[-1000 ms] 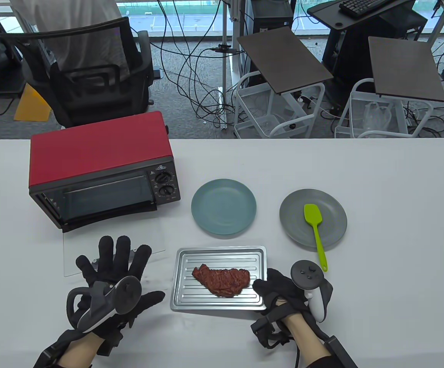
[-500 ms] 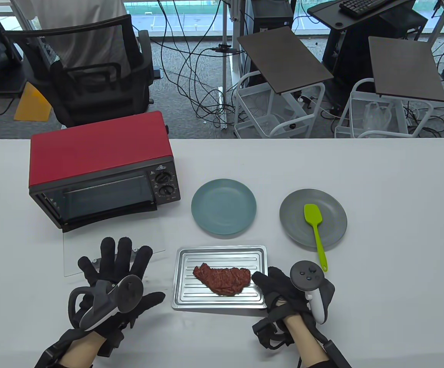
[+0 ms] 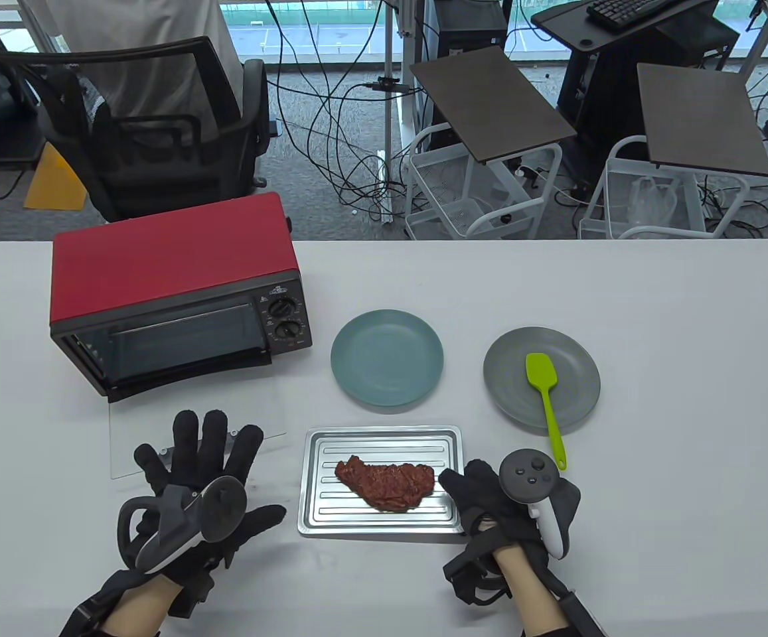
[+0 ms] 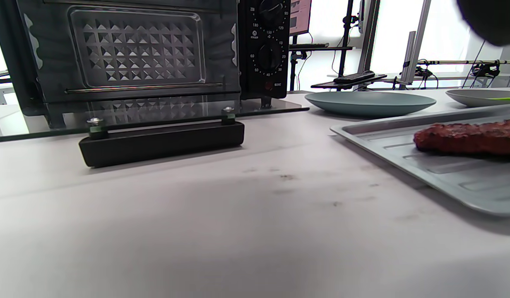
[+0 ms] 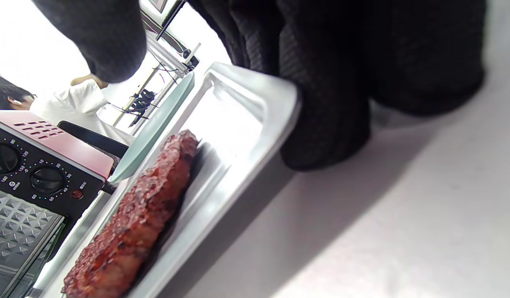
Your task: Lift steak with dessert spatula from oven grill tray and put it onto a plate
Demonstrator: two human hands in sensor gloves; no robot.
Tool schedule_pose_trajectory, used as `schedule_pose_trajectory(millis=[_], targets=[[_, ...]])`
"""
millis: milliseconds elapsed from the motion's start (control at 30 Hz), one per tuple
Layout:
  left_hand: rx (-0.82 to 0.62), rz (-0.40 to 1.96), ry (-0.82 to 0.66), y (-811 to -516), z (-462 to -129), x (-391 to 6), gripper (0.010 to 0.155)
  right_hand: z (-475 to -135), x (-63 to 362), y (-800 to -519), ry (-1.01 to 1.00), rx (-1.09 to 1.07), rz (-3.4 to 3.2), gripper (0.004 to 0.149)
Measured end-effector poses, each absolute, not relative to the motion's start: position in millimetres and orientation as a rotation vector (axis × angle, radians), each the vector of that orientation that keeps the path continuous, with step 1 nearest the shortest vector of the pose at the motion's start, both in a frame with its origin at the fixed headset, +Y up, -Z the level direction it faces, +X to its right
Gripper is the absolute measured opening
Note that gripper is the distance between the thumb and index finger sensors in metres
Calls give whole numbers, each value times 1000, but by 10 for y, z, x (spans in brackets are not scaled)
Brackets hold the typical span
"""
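Both hands: left hand (image 3: 201, 474) spread flat; right hand (image 3: 490, 501) gripping tray (image 3: 378, 443) edge, fingertips hidden.

Table cam looks down from front; both wrist cams sit low, close, sharing tray (image 4: 404, 142) & oven (image 5: 27, 165).

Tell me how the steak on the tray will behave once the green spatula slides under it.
The steak is broad, thin and longer than the spatula's small head, so its ends would likely droop over the sides. Lying flat on the ridged tray, it may slide ahead of the blade rather than load cleanly.
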State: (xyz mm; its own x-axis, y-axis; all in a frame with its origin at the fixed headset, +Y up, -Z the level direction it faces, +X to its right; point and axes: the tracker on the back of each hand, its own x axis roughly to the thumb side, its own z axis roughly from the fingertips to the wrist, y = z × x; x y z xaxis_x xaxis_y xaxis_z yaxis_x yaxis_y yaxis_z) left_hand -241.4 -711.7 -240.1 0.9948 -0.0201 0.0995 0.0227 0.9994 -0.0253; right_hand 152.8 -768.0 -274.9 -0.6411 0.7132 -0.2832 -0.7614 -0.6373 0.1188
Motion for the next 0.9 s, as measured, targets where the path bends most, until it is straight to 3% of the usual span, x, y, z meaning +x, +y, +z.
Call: schedule_pose_trajectory(millis=[900], targets=[[-20,2,-109,-7098,-2389,-2434,109,-2757,1458,-7604,248,-236,2570,71]])
